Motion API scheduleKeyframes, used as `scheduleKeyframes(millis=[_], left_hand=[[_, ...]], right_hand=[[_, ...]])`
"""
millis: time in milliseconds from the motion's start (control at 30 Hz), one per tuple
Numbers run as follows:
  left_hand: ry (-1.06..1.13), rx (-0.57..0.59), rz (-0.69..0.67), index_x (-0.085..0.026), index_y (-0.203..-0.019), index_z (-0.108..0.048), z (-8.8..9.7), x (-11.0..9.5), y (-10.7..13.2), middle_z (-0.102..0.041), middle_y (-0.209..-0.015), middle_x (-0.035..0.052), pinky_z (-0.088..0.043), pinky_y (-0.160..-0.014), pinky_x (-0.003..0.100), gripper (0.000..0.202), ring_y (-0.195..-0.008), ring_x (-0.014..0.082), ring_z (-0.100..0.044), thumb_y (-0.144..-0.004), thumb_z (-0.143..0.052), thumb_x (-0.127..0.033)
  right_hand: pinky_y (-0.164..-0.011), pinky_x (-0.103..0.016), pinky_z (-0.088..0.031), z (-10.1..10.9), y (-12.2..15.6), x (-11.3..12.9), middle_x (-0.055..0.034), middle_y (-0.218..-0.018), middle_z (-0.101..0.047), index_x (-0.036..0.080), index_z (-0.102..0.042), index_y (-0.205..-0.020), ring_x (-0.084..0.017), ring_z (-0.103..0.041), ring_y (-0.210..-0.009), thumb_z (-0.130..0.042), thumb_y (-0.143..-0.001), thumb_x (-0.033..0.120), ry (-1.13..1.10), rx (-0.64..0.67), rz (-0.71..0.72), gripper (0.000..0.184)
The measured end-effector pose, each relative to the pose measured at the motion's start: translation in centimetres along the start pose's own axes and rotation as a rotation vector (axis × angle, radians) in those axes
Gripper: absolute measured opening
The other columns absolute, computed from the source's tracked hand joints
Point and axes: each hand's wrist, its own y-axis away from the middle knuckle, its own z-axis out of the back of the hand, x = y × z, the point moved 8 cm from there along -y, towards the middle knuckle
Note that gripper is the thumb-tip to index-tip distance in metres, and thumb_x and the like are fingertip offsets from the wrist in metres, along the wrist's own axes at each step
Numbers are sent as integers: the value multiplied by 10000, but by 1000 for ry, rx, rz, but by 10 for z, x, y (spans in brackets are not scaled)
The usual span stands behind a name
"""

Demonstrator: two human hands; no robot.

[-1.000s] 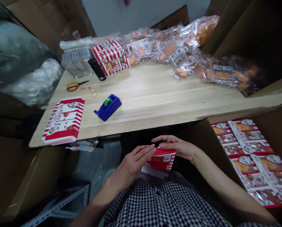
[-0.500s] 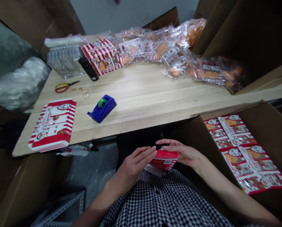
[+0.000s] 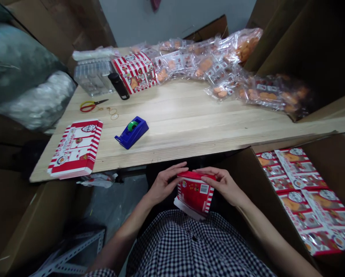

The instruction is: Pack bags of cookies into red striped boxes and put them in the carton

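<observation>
Between my hands, in front of my lap, is a red and white striped paper box [image 3: 194, 192] with a barcode on the side facing me. A pale flap hangs out at its lower end. My left hand [image 3: 167, 181] grips its upper left edge, fingers over the top. On the upper right, my right hand [image 3: 220, 182] pinches the box with the thumb on the printed face. Whatever is inside the box is hidden. Ahead on the table lie a blue tape dispenser [image 3: 134, 134] with green tape and a stack of flat printed boxes [image 3: 77, 148].
Clear bags of orange pieces [image 3: 201, 65] cover the table's back. Left of them stand a striped box [image 3: 136, 73], a black cylinder [image 3: 119, 86] and a clear plastic container [image 3: 93, 77], with scissors [image 3: 88, 106] nearby. At right, a carton [image 3: 340, 154] holds packed printed boxes [image 3: 319, 207].
The box has tilted so that its barcode face now shows more fully. Both hands have shifted to its upper corners, and the whole view has moved slightly.
</observation>
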Motion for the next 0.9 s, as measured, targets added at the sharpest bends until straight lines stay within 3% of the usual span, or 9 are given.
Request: scheduleKeyframes(millis=[167,233,367,467,600,667,767,833,900], left_hand=[[168,-100,91,-220,-1169,-713,20,8,-32,-703,-1208,92,-494,-1031,400,264,-1151,214,-636,-929,-613,-267],[255,-101,143,-200,-1174,-707,27,7,-45,-708,-1202,98,-510,-1000,385,286,-1114,218,-653,-917,-632,-299],[362,-73,248,-152,-1176,-688,30,9,-58,-724,-1157,108,-539,-926,350,343,-1024,220,-684,-901,-650,-354],[402,-20,319,-141,-1168,-670,23,20,-64,-739,-1098,101,-553,-865,337,367,-949,213,-700,-903,-642,-393],[352,176,318,-155,-1205,-626,5,22,-92,-726,-1115,111,-548,-887,373,404,-986,232,-695,-906,-626,-428],[168,228,211,-194,-1246,-608,4,12,-127,-677,-1234,113,-515,-970,397,404,-1117,250,-649,-910,-620,-420],[-301,93,-81,-221,-1257,-613,8,-11,-209,-598,-1353,116,-407,-1110,443,374,-1270,264,-543,-920,-599,-383],[-609,31,-217,-188,-1284,-599,-3,-17,-272,-529,-1434,142,-336,-1167,454,380,-1364,269,-449,-937,-559,-335],[-885,99,-261,-164,-1318,-576,-28,-8,-336,-437,-1522,145,-255,-1212,461,407,-1454,268,-326,-956,-511,-336]], right_hand=[[-1125,-475,-386,8,-14,41,-50,-1302,-673,310,-760,-1094,-274,-571,-1266,-619,-929,414,191,-75,260,241],[-1122,-474,-393,9,-18,48,-41,-1348,-640,328,-720,-1171,-275,-551,-1285,-618,-929,422,171,-45,244,280],[-986,-447,-524,9,-26,31,-46,-1309,-660,332,-588,-1307,-270,-644,-1155,-691,-873,431,-109,1,104,456],[-894,-419,-567,18,-34,13,-44,-1183,-718,307,-638,-1162,-268,-705,-1018,-733,-834,432,-255,-92,120,364],[-815,-436,-578,37,-38,3,-70,-1000,-764,245,-658,-1038,-286,-736,-878,-774,-785,453,-417,-181,154,347],[-805,-419,-573,48,-33,0,-86,-967,-768,209,-667,-1015,-285,-739,-865,-790,-768,459,-489,-249,161,372],[-789,-395,-570,59,-26,-11,-113,-940,-773,175,-691,-967,-290,-741,-865,-814,-728,491,-541,-320,155,414],[-814,-401,-568,62,-26,-21,-131,-973,-775,173,-709,-927,-303,-738,-906,-836,-687,511,-563,-349,158,433],[-847,-423,-563,66,-30,-34,-144,-994,-778,178,-717,-859,-319,-737,-931,-869,-625,528,-607,-378,159,448]])
